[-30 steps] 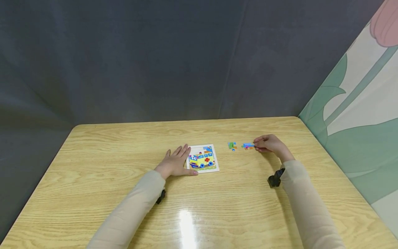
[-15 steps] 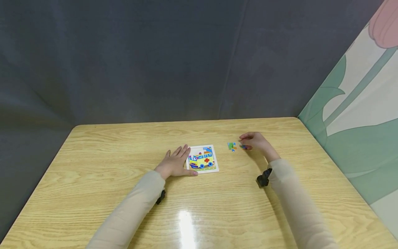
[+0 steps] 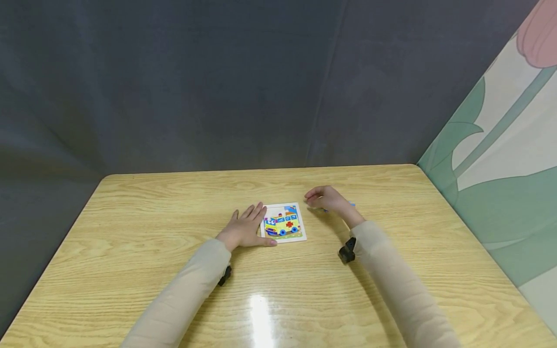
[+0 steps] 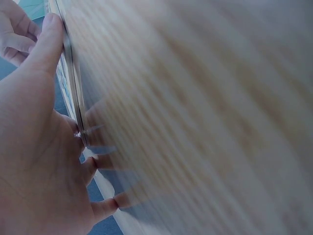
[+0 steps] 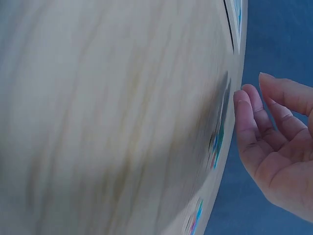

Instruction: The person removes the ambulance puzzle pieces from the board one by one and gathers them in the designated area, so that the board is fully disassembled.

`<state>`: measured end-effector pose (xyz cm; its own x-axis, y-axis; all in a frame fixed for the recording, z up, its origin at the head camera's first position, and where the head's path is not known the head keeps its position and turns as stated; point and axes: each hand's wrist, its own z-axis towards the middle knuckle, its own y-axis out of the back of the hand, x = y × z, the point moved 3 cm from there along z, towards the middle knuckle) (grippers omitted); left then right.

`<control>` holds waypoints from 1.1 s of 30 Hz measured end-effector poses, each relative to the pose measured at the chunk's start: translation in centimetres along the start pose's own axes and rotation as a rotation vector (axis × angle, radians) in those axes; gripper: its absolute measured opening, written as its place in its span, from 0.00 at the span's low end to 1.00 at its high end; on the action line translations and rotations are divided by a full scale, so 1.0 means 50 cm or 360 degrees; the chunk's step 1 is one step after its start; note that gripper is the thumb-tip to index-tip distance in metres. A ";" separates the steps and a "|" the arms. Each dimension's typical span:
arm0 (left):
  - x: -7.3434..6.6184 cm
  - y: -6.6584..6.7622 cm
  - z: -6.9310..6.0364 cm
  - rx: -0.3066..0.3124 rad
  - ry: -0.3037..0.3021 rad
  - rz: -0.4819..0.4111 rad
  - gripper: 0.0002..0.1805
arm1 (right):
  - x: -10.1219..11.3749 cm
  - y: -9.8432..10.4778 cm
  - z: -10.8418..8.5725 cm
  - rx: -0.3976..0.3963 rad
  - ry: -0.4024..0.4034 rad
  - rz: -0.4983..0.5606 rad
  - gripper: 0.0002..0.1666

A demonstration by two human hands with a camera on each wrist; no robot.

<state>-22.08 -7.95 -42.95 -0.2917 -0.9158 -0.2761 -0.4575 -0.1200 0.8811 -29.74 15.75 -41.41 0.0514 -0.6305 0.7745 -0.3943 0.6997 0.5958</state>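
– both our hands are at the table (image 3: 183, 203): our left hand (image 3: 245, 229) lies spread over the left edge of the picture puzzle (image 3: 274, 210), gripping nothing, and our right hand (image 3: 330, 199) is raised just past its far right corner.
– so the puzzle sits between them. are we holding anything on the right?
– nothing we can see; the fingers bend loosely, the thumb apart from them.
– and what are the surfaces like?
– largest first: our table is pale wood-grain, with a glossy streak of light. next, the puzzle: flat, squarish, white-rimmed, showing a yellow van with a red cross, its upper left bare white. smallest, two thin, bright bits: the inner piece (image 5: 218, 142), mostly hidden under our right hand in the head view, and the outer piece (image 3: 352, 204), peeking out blue beyond it.
– has anything shifted since half a second ago?
– our right hand has moved left, from above the outer piece towards the puzzle; our left hand and the puzzle look unmoved.
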 end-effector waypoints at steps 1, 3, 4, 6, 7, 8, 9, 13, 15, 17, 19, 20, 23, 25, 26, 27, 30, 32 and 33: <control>0.000 0.000 0.001 0.0001 0.0002 0.0003 0.57 | 0.003 -0.007 0.002 0.0014 0.0011 -0.0007 0.17; 0.000 -0.001 0.002 0.0005 0.0006 0.0006 0.57 | 0.010 -0.019 0.006 0.0038 0.0041 -0.0033 0.16; 0.000 -0.001 0.003 0.0007 0.0006 0.0006 0.57 | 0.014 -0.025 0.008 0.0050 0.0057 -0.0045 0.16; 0.001 -0.002 0.003 0.0009 0.0007 0.0005 0.57 | 0.021 -0.034 0.010 0.0063 0.0090 -0.0060 0.15; 0.001 -0.002 0.004 0.0009 0.0007 0.0003 0.57 | 0.024 -0.038 0.011 0.0071 0.0099 -0.0058 0.15; 0.001 -0.002 0.004 0.0009 0.0006 0.0002 0.57 | 0.028 -0.042 0.012 0.0079 0.0116 -0.0063 0.15; 0.001 -0.002 0.004 0.0009 0.0005 0.0002 0.57 | 0.031 -0.045 0.012 0.0083 0.0125 -0.0068 0.15; 0.003 -0.003 0.004 0.0001 -0.0002 0.0015 0.57 | 0.036 -0.054 0.016 0.0092 0.0096 -0.0133 0.15; 0.003 -0.004 0.005 -0.0004 -0.0005 0.0019 0.56 | 0.037 -0.058 0.019 0.0097 0.0075 -0.0185 0.15; 0.003 -0.004 0.005 -0.0007 -0.0007 0.0018 0.56 | 0.040 -0.061 0.019 0.0110 0.0063 -0.0242 0.15; 0.003 -0.003 0.005 -0.0008 -0.0007 0.0014 0.56 | 0.043 -0.064 0.019 0.0129 0.0085 -0.0290 0.15; 0.002 -0.003 0.005 -0.0007 -0.0007 0.0014 0.56 | 0.044 -0.065 0.020 0.0141 0.0099 -0.0306 0.15; 0.002 -0.002 0.003 -0.0004 -0.0005 0.0019 0.56 | 0.048 -0.069 0.019 0.0169 0.0124 -0.0369 0.16; 0.001 -0.001 0.003 0.0000 -0.0001 0.0024 0.56 | 0.051 -0.073 0.021 0.0182 0.0129 -0.0405 0.17; 0.000 -0.001 0.003 -0.0002 -0.0002 0.0021 0.56 | 0.052 -0.075 0.022 0.0184 0.0128 -0.0434 0.17; 0.000 -0.001 0.003 -0.0004 -0.0002 0.0017 0.56 | 0.053 -0.076 0.023 0.0181 0.0126 -0.0468 0.17; -0.001 -0.001 0.004 -0.0003 0.0002 0.0005 0.57 | 0.058 -0.079 0.026 0.0171 0.0119 -0.0532 0.17; -0.001 -0.001 0.004 -0.0002 0.0003 -0.0001 0.57 | 0.061 -0.081 0.027 0.0165 0.0115 -0.0557 0.16; -0.001 -0.001 0.004 -0.0001 0.0005 -0.0002 0.57 | 0.063 -0.081 0.028 0.0166 0.0113 -0.0560 0.16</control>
<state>-22.23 -7.82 -43.05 -0.2884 -0.9169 -0.2758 -0.4572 -0.1213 0.8811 -29.25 10.46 -41.69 0.2626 -0.7988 0.5412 -0.4323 0.4041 0.8061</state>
